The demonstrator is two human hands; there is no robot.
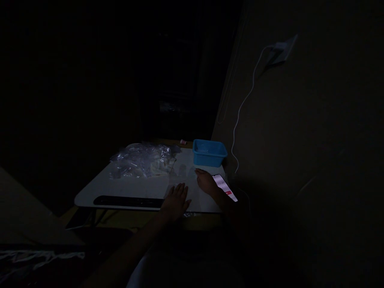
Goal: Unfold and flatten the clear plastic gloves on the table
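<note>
My left hand (176, 200) lies flat near the front edge of a white folding table (120, 187), fingers spread. It rests on what looks like a thin clear plastic sheet or bag (180, 179), whose outline is faint in the dark. My right hand (206, 181) is a little farther off to the right, fingers stretched out to the left over the tabletop. No object shows in either hand. Just right of my right hand lies a phone (223, 186) with its screen lit. A heap of crumpled clear plastic bags (144, 158) covers the table's left back part.
A blue plastic basin (208, 160) stands at the table's back right corner. A small pinkish cup-like thing (183, 142) sits behind the table. A dark slot (127, 201) runs along the front edge. On the right wall, a white cable (253, 80) hangs from a socket (282, 50).
</note>
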